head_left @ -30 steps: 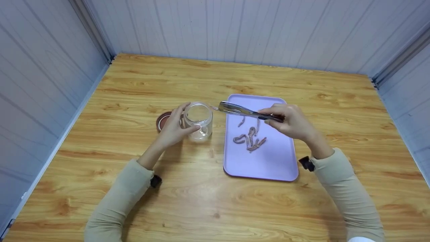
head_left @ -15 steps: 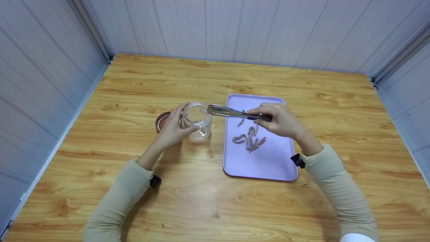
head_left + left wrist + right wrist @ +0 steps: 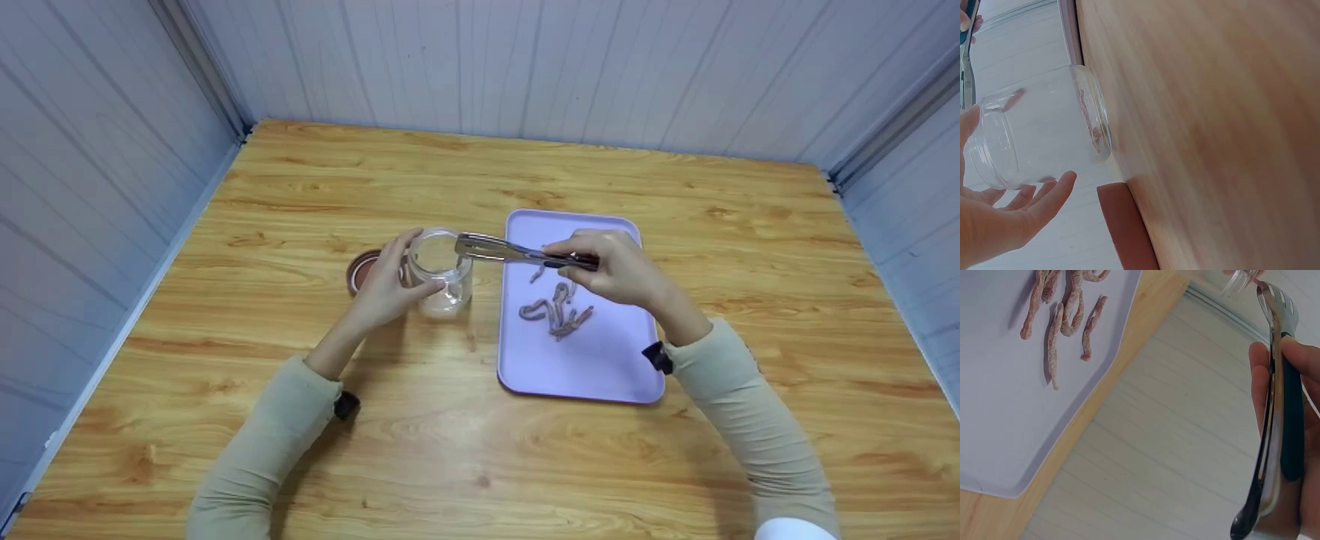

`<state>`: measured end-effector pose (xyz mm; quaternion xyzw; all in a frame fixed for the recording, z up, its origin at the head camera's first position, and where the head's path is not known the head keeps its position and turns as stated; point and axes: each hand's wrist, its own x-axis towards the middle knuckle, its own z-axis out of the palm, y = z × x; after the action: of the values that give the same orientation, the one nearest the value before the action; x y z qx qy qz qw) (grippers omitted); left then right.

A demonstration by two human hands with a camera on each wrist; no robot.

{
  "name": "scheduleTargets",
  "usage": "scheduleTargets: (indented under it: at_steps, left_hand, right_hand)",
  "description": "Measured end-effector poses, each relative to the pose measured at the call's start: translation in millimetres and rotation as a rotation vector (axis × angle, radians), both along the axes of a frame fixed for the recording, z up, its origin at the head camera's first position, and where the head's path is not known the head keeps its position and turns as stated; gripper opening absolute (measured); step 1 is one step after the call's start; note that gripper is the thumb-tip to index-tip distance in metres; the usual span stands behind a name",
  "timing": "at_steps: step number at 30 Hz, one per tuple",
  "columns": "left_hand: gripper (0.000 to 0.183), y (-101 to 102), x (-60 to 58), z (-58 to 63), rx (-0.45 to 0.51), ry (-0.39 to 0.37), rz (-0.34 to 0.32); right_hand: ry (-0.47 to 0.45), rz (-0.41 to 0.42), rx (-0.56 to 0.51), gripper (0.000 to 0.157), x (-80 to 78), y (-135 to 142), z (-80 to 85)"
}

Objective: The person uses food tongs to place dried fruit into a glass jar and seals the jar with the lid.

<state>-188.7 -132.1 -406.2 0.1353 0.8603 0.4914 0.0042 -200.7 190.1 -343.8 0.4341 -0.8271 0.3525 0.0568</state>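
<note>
Putting strips [image 3: 571, 325] into the jar [image 3: 1044, 129], it seems
Left hand [image 3: 382, 292] grips the jar; right hand [image 3: 619, 268] clamps tongs [image 3: 1291, 427] at its mouth; one strip [image 3: 1014, 99] shows just inside, others lie on the tray [image 3: 585, 379]; next likely calls for loosening the tongs.

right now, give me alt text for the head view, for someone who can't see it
A right hand holds metal tongs at the mouth of an open clear jar, gripped by the left hand on a wooden table. To the jar's right, brownish strips lie on a purple tray; to its left is a partly hidden red-brown lid.
</note>
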Motion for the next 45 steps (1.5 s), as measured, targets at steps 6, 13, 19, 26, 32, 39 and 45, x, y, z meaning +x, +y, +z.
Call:
scheduleTargets:
  at_steps: [6,13,19,26,32,39,45]
  left_hand:
    - [0.081,0,0.5,0.7,-0.01,0.002,0.006]
    - [0.08,1,1.1,1.4,0.003,0.003,0.003]
    - [0.079,1,1.8,2.1,-0.001,0.0,0.0]
    - [0.079,0,1.5,1.9,-0.014,-0.004,0.006]
    - [0.079,0,0.6,0.5,-0.003,-0.005,0.001]
    - [0.079,1,0.5,0.8,0.0,0.004,0.003]
    - [0.079,0,0.6,0.2,0.01,0.005,-0.002]
  right_hand:
    - [0.0,0.009,-0.039,0.031,0.2,3,0.2]
    - [0.013,-0.056,-0.029,0.033,0.9,15,1.4]
    - [0.043,-0.143,-0.012,0.034,2.1,33,-2.1]
    - [0.091,-0.238,0.007,0.033,2.3,53,-11.8]
    - [0.039,-0.342,0.044,0.031,5.3,68,-23.5]
    - [-0.021,-0.455,0.115,0.029,8.7,84,-38.5]
    - [-0.05,-0.512,0.151,0.028,12.9,92,-48.8]
